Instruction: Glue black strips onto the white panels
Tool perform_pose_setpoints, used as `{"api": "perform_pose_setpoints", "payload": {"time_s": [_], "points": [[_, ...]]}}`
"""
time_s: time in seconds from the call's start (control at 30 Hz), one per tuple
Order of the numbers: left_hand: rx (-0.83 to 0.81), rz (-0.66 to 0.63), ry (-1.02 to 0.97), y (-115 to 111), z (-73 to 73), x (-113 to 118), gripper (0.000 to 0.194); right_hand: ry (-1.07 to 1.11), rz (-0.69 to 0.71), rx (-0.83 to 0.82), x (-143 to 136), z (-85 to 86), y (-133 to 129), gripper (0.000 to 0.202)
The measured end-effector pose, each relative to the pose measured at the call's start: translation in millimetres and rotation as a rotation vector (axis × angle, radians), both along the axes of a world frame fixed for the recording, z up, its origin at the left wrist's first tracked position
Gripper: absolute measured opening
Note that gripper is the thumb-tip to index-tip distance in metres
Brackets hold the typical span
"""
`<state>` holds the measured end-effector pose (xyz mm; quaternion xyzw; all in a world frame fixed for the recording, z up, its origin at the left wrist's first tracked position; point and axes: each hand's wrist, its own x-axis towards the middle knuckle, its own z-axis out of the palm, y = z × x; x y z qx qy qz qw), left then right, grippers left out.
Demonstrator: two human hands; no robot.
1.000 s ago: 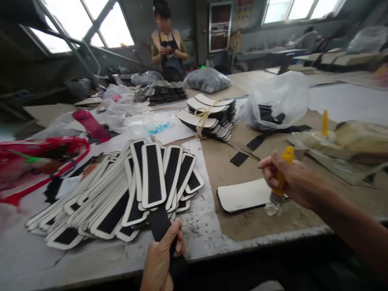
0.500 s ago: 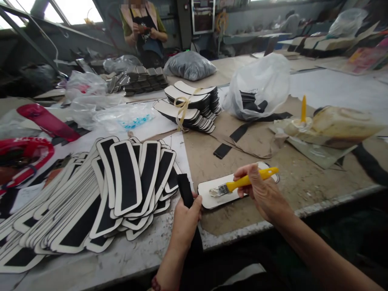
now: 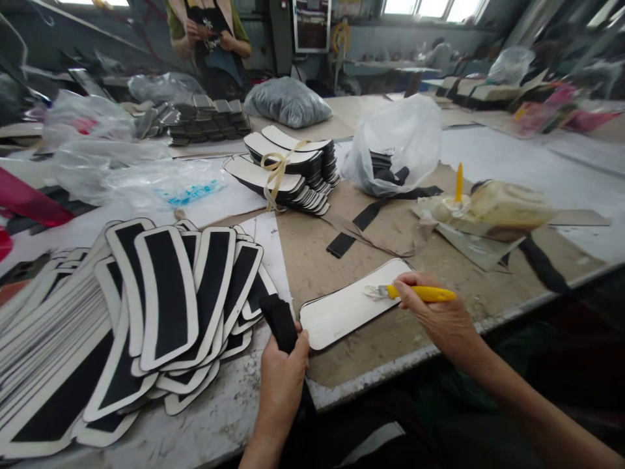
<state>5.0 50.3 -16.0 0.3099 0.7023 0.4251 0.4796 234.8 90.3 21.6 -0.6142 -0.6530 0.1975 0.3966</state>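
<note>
My right hand [image 3: 434,309] is closed round a yellow-handled brush [image 3: 430,294]. Its whitish bristles rest on the upper face of a white, round-cornered curved piece [image 3: 342,316], which lies on brown board. In my left hand [image 3: 283,368] a black fabric strip [image 3: 279,320] is gripped, its end standing up and its tail hanging below the table edge. That hand is at the white piece's near left corner. Left of it spreads a heap of white-edged pieces [image 3: 168,293] with black strips along their middles.
Tied stacks of white pieces [image 3: 273,170] stand behind. A clear plastic bag [image 3: 395,146] holds black strips. At right lies a stained glue container [image 3: 508,208] with a second yellow brush [image 3: 459,182] upright beside it. Across the table stands a person in an apron [image 3: 208,39].
The brush has slid right along the white piece, from near its left end to beyond its middle. My left hand still holds the black strip. The view has shifted to the right.
</note>
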Motion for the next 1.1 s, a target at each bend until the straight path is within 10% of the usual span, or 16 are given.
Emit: {"api": "perform_pose_setpoints", "payload": {"time_s": [0.5,0.83,1.1], "points": [[-0.044,-0.027,0.096,-5,-0.6,-3,0.053,-0.631,0.131,0.379,5,1.7,-17,0.012],[-0.052,-0.03,0.083,-7,-0.5,-5,0.055,-0.573,0.198,0.401,-2,3.3,-21,0.011],[0.071,-0.108,-0.001,-8,-6.3,-7,0.055,0.383,0.331,-0.044,-65,5.2,-45,0.012]]}}
